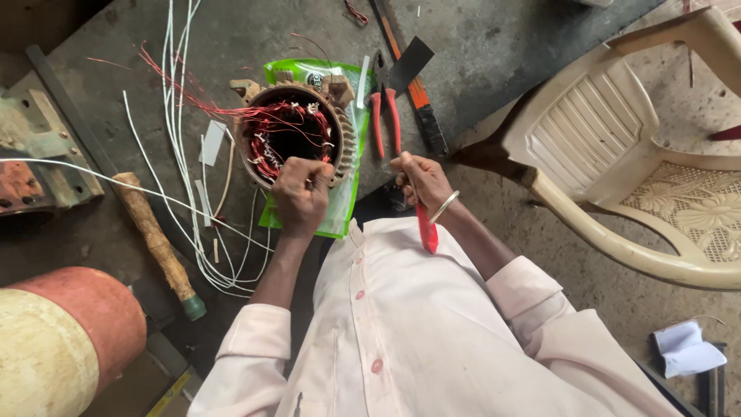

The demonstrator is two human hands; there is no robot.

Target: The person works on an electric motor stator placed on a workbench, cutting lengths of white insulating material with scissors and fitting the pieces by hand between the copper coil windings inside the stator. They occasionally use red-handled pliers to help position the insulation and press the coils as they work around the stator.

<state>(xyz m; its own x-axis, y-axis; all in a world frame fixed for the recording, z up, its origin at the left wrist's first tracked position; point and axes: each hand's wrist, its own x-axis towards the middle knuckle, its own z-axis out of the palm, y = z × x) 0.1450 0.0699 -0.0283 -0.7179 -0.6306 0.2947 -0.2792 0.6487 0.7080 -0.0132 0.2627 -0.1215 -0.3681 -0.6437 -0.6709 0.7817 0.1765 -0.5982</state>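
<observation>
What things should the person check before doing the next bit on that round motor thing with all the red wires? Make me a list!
1. Left hand steady on the motor stator: ok, it rests on the near rim.
2. Right hand firm on the red-handled tool: ok, fingers wrapped round it; its tip is hidden.
3. Stator sitting flat on the green plastic sheet: ok.
4. Red wires clear of the fingers: cannot tell, the hand covers them.
5. Loose white wires out of the way: not ok, they trail across the floor beside the stator.
6. Red pliers within reach: ok, beside the stator.
</observation>
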